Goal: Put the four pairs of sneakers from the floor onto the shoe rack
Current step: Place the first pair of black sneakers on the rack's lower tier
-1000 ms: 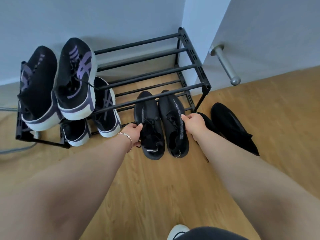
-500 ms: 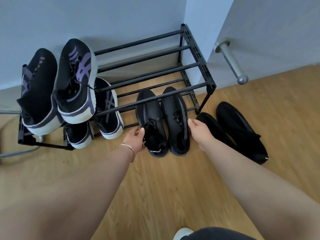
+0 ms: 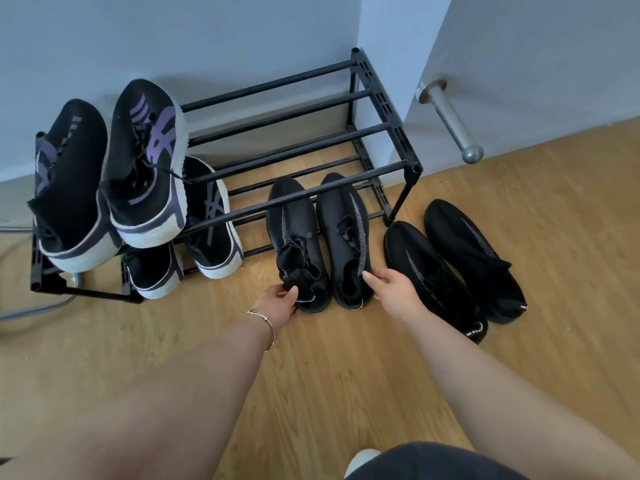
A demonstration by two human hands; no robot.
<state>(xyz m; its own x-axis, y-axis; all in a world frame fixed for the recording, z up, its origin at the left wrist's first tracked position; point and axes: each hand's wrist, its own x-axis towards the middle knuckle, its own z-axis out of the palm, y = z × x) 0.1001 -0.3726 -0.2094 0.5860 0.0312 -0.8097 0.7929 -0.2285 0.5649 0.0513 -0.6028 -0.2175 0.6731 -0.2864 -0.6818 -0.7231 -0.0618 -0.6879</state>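
The black pair (image 3: pixel 322 240) now sits deeper on the shoe rack's (image 3: pixel 384 109) lower tier.
Left hand (image 3: pixel 278 304) pinches 1 heel; right hand's (image 3: pixel 393 291) released fingers touch the other.

Looks like a home entryway to me. Low black shoe rack (image 3: pixel 381 98) pushed against a pale blue wall (image 3: pixel 173 36), sneakers (image 3: pixel 145 161) stacked on it, more pairs on the wood-look laminate floor (image 3: pixel 346 375). Door (image 3: pixel 554 64) with a metal lever handle (image 3: pixel 450 123) just right of the rack. Domestic, not commercial.
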